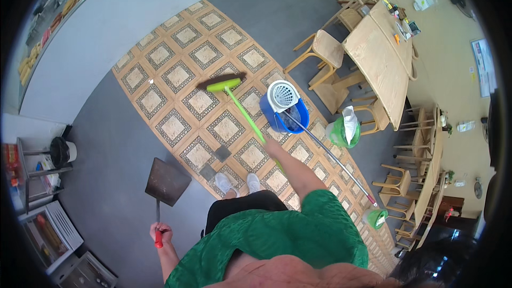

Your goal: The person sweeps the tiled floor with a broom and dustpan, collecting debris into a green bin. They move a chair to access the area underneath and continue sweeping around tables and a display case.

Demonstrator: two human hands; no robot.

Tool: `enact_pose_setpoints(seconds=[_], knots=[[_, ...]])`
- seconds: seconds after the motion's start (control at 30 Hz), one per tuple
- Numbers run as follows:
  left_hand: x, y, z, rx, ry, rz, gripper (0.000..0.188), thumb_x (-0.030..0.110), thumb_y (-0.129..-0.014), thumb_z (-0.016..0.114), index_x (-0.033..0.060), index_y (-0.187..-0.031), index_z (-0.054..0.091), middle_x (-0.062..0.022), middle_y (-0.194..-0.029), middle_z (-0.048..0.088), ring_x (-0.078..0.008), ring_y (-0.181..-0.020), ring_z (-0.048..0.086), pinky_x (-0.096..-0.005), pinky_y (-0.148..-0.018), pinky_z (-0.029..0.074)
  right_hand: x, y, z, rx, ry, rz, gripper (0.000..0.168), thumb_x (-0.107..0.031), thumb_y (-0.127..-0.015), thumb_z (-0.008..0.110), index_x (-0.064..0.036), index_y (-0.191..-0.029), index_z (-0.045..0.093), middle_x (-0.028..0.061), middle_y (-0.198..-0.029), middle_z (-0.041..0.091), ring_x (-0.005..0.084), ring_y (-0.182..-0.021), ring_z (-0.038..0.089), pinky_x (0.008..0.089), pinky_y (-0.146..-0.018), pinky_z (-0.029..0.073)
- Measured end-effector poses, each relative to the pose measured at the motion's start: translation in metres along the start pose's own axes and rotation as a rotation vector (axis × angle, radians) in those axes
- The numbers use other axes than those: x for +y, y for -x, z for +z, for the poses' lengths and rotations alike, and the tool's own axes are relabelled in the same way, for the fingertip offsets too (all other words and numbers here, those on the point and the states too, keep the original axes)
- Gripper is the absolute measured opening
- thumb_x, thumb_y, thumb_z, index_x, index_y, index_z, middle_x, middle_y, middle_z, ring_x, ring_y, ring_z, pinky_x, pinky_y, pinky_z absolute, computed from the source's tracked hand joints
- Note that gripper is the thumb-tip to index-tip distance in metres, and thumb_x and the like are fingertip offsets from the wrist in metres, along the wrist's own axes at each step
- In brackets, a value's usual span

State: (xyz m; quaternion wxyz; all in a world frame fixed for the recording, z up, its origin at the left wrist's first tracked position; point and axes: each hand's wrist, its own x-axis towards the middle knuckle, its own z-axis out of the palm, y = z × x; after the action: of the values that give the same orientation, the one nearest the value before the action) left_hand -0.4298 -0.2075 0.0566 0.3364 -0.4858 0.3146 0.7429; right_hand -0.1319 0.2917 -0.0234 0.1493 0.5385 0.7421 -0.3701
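My left hand (pixel 161 233) is closed round the red-ended handle of a dark metal dustpan (pixel 168 182), whose flat pan hangs over the grey floor at the left. My right hand (pixel 272 148) grips the lime-green pole of a broom (pixel 245 113). The broom's green head (pixel 224 85), with dark bristles, is over the patterned tiles ahead of me. Just right of the broom stands a blue mop bucket (pixel 276 118) with a white wringer basket (pixel 283 95). A mop with a metal pole (pixel 332 155) leans out of it. A small white scrap (pixel 151 81) lies on the tiles at the left.
Wooden chairs (pixel 329 48) and a wooden table (pixel 378 60) stand at the right. Near the bucket is a green-lined bin (pixel 338 133); another bin (pixel 376 219) stands farther right. A white counter (pixel 100 36) runs along the upper left. A shelf rack (pixel 44 173) and a black-lined bin (pixel 63 152) are at the left edge.
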Motion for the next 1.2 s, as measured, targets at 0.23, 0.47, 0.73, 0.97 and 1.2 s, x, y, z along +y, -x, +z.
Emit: enact_pose_setpoints(seconds=[0.23,0.47,0.73,0.97,1.2], knots=[[0.003,0.007,0.024,0.117,0.072,-0.037,0.018,0.004,-0.065,0.050,0.0082,-0.054,0.037,0.0008,-0.047,0.040,-0.0110,-0.038,0.037,-0.0201,-0.038,0.038,-0.006,0.055,-0.010,-0.028,-0.032,0.104,0.055,-0.016,-0.084,0.039,-0.019,-0.136,0.020,0.0234,-0.085,0.059,0.0345,-0.071,0.059,0.0434,-0.064,0.046],[-0.016,-0.018,0.068,0.191,0.094,-0.010,0.019,0.006,-0.066,0.051,0.0081,-0.054,0.037,0.0008,-0.044,0.040,-0.0116,-0.034,0.036,-0.0206,-0.036,0.038,0.022,0.135,-0.015,-0.239,-0.303,0.425,0.056,-0.015,-0.081,0.039,-0.021,-0.135,0.025,0.0186,-0.080,0.056,0.0249,-0.055,0.057,0.0361,-0.045,0.046],[-0.031,-0.027,0.141,0.206,0.109,0.037,0.019,0.005,-0.064,0.055,0.0078,-0.054,0.039,0.0004,-0.045,0.042,-0.0113,-0.034,0.036,-0.0209,-0.036,0.039,-0.001,-0.167,-0.075,0.122,-0.328,0.170,0.054,-0.014,-0.079,0.045,-0.017,-0.132,0.032,0.0211,-0.077,0.058,0.0262,-0.057,0.058,0.0368,-0.050,0.046],[-0.064,-0.036,0.243,0.098,0.067,-0.030,0.019,0.005,-0.066,0.052,0.0076,-0.054,0.038,0.0000,-0.047,0.042,-0.0105,-0.037,0.037,-0.0203,-0.037,0.038,0.032,-0.175,-0.096,0.196,-0.188,0.073,0.058,-0.012,-0.081,0.038,-0.013,-0.136,0.017,0.0206,-0.074,0.058,0.0271,-0.055,0.058,0.0392,-0.050,0.046],[-0.067,-0.082,0.305,0.155,-0.130,-0.038,0.019,0.005,-0.066,0.049,0.0085,-0.054,0.036,0.0015,-0.046,0.038,-0.0098,-0.038,0.036,-0.0191,-0.037,0.036,0.017,-0.064,-0.130,-0.095,-0.345,0.372,0.051,-0.014,-0.082,0.037,-0.020,-0.132,0.025,0.0216,-0.078,0.059,0.0298,-0.052,0.058,0.0419,-0.052,0.047]])
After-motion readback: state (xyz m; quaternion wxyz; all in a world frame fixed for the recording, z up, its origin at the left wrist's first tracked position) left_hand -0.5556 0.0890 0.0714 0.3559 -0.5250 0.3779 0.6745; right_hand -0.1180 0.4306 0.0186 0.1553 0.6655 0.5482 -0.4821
